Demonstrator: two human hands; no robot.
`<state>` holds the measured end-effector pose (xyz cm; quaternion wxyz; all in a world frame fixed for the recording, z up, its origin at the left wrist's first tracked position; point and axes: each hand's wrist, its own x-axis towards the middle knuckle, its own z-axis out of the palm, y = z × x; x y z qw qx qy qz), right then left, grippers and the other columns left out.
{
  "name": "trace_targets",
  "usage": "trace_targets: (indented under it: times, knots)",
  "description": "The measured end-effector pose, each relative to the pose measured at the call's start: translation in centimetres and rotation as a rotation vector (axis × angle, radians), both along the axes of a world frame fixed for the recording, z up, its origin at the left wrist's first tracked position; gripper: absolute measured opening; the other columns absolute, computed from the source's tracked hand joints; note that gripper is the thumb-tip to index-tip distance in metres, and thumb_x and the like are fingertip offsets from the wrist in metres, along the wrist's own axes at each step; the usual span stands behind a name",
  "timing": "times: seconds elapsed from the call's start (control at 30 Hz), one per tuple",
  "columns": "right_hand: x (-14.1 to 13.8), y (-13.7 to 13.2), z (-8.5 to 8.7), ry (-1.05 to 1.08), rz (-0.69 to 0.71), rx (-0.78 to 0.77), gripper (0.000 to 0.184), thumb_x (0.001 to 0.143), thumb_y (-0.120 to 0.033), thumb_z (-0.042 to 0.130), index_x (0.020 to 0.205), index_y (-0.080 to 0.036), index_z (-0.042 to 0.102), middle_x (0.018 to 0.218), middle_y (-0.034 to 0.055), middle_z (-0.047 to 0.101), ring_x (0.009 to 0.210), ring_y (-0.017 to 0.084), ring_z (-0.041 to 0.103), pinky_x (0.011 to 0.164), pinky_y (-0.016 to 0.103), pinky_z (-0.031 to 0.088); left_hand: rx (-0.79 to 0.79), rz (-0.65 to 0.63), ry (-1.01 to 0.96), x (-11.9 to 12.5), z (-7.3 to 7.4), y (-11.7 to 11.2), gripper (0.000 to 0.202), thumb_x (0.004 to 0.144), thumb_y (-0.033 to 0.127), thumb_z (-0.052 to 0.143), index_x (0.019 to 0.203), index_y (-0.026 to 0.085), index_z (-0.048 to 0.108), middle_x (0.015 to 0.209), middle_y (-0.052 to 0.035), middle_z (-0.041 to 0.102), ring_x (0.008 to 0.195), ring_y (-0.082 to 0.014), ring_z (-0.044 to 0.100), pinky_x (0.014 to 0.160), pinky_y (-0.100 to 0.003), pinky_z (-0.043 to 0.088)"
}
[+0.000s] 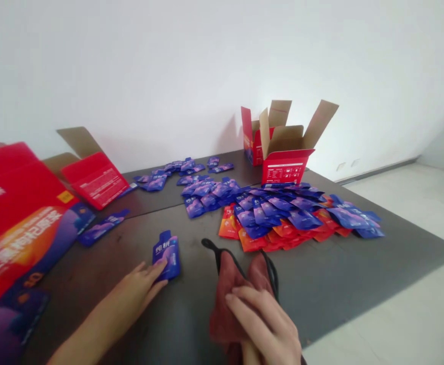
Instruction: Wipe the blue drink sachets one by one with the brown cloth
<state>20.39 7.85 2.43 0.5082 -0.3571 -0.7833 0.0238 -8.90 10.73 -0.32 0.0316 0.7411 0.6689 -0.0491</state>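
My left hand (145,286) has its index finger over the lower part of a flat blue and purple pouch (168,251) and its thumb at the pouch's bottom edge. White print shows on the pouch's face, and its narrow spout end points away from me. My right hand (265,322) is closed around a bunched reddish-brown cloth (225,299) with black edging and a small black loop. Part of the cloth is hidden beneath the fingers. Beyond it lies a heap of blue pouches (262,210) over orange-red pouches (282,235).
Open red cartons (284,165) stand at the back right. On the left are a large red carton (14,203) and another open carton (96,180). More blue pouches (155,180) lie along the back of the dark grey table (343,284), near a white wall (161,76).
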Motion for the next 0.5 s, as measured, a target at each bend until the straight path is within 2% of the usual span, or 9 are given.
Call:
trace_targets:
  times: [0.07,0.13,0.2,0.27,0.33,0.4,0.5]
  knots:
    - [-1.1,0.7,1.7,-0.03,0.082,-0.023,0.035,0.082,-0.012,0.037,0.112,-0.02,0.052,0.101,0.0075,0.059,0.084,0.017,0.057,0.07,0.029,0.05,0.03,-0.092,-0.03,1.3,-1.1,-2.6,0.035,0.079,0.04,0.048,0.113,0.04,0.052,0.119,-0.0017,0.056,0.114,-0.0247,0.046,0.091,-0.042,0.043]
    - [-2.8,1.3,2.9,-0.2,0.17,-0.103,0.031,0.082,-0.015,0.039,0.111,-0.022,0.05,0.101,0.0052,0.058,0.081,0.018,0.055,0.069,0.031,0.048,0.063,-0.175,-0.053,2.8,-2.2,-4.6,0.029,0.078,0.039,0.052,0.107,0.039,0.054,0.118,-0.0025,0.053,0.111,-0.0225,0.046,0.085,-0.039,0.045]
    - [-4.6,1.6,3.0,-0.42,0.258,-0.172,0.022,0.081,-0.018,0.045,0.102,-0.023,0.051,0.094,0.0018,0.058,0.076,0.018,0.052,0.065,0.032,0.046,0.077,-0.206,-0.063,4.1,-3.3,-6.1,0.026,0.081,0.038,0.05,0.106,0.034,0.053,0.116,-0.0044,0.052,0.108,-0.0206,0.047,0.081,-0.036,0.047]
    - [-6.0,1.9,2.4,-0.593,0.307,-0.205,0.014,0.078,-0.019,0.051,0.092,-0.022,0.05,0.088,0.0002,0.056,0.074,0.018,0.051,0.062,0.032,0.045,0.086,-0.231,-0.069,5.0,-4.0,-7.2,0.023,0.083,0.033,0.047,0.105,0.036,0.054,0.113,-0.0043,0.054,0.104,-0.0196,0.05,0.078,-0.034,0.048]
    - [-6.8,2.0,1.5,-0.678,0.305,-0.224,0.01,0.078,-0.02,0.053,0.087,-0.022,0.048,0.086,-0.0002,0.054,0.075,0.019,0.05,0.06,0.032,0.044,0.11,-0.268,-0.07,5.2,-4.4,-8.0,0.034,0.082,0.021,0.042,0.11,0.038,0.053,0.11,-0.0044,0.058,0.102,-0.0206,0.053,0.08,-0.036,0.05]
    - [-7.1,2.4,0.8,-0.711,0.294,-0.225,0.007,0.081,-0.02,0.051,0.087,-0.022,0.048,0.086,-0.0005,0.053,0.076,0.019,0.05,0.06,0.032,0.044,0.186,-0.337,-0.064,5.2,-4.6,-8.5,0.056,0.076,0.009,0.034,0.124,0.036,0.044,0.109,-0.005,0.061,0.101,-0.0223,0.056,0.083,-0.038,0.051]
    - [-7.9,3.8,0.3,-0.747,0.291,-0.194,0.005,0.083,-0.022,0.049,0.087,-0.023,0.048,0.086,-0.0011,0.053,0.077,0.019,0.051,0.06,0.031,0.044,0.377,-0.419,-0.039,5.0,-4.5,-8.6,0.074,0.069,0.007,0.03,0.139,0.027,0.014,0.115,-0.0079,0.059,0.105,-0.0241,0.055,0.081,-0.039,0.054]
